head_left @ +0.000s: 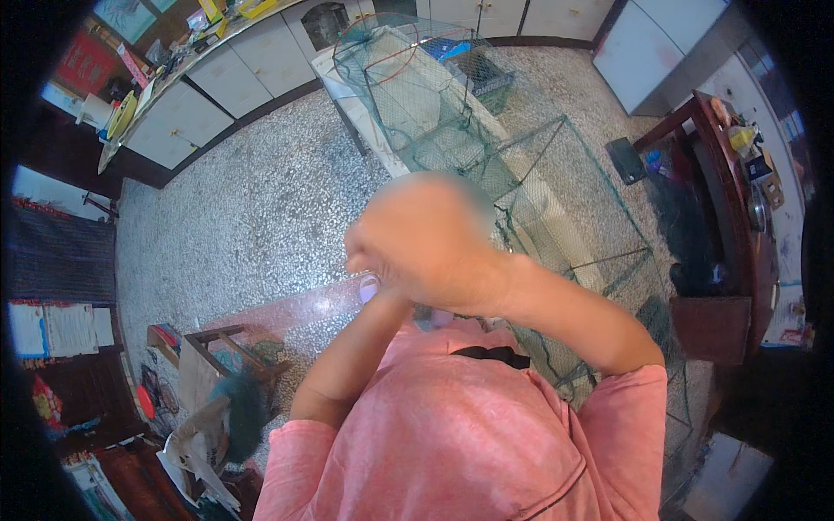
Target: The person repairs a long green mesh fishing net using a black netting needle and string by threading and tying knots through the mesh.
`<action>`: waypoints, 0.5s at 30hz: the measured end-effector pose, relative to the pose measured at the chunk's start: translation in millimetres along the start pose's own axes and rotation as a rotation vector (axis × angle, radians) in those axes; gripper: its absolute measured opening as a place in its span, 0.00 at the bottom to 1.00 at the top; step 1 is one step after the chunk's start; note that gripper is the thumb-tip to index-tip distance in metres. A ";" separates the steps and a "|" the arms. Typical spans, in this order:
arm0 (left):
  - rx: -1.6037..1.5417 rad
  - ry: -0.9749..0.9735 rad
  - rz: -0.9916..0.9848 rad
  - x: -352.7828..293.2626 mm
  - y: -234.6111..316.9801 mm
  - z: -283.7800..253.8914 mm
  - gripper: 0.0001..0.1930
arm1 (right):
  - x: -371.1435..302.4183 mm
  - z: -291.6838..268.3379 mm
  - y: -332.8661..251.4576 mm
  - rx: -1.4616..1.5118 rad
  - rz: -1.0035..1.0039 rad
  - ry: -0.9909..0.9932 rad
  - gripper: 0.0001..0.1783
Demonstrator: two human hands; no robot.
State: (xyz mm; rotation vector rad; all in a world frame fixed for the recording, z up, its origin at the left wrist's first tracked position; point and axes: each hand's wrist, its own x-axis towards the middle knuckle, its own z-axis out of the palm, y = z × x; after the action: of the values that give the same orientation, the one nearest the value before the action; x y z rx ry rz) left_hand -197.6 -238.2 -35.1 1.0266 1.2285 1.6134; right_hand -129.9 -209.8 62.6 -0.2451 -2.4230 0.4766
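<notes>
My right hand [426, 234] is raised in front of my chest, its fingers curled inward. Part of it is smeared, and whatever it may hold is hidden. My left forearm [352, 356] rises to meet it, but the left hand lies mostly behind the right one, so its fingers cannot be made out. Just beyond and to the right of my hands stretches a long green mesh net trap [569, 187] on square wire frames. Its far end has a reddish wire hoop [408, 69]. The netting drapes over a long pale bench [400, 95].
White cabinets [269, 74] with a cluttered counter line the far left wall. A dark wooden table [738, 200] holding small items stands right. At lower left is a wooden stool [200, 365] with netting. A dark box [491, 78] sits behind the trap; speckled floor [252, 191] lies left.
</notes>
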 end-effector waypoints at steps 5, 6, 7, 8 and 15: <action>0.429 -0.151 0.311 -1.5 16.5 9.7 0.10 | 16.2 -89.4 -28.2 0.778 0.299 0.440 0.09; 0.411 -0.169 0.260 0.1 17.5 8.0 0.11 | 13.4 -107.4 -22.6 0.890 0.202 0.472 0.08; 0.358 -0.195 0.204 2.4 17.8 7.5 0.12 | 9.6 -127.0 -16.7 0.994 0.106 0.501 0.07; 0.286 -0.217 0.120 6.6 19.1 5.9 0.10 | 9.0 -125.5 -14.9 0.887 0.074 0.566 0.08; -0.165 -0.142 -0.140 38.3 33.8 -29.6 0.09 | -25.5 -102.3 20.9 -0.264 0.306 0.325 0.04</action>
State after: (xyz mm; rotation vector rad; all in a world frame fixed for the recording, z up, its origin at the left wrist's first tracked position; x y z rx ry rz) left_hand -242.1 -216.2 -3.2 0.9145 1.0317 1.4813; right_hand -44.3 -169.9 114.0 -0.7552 -2.1295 0.2236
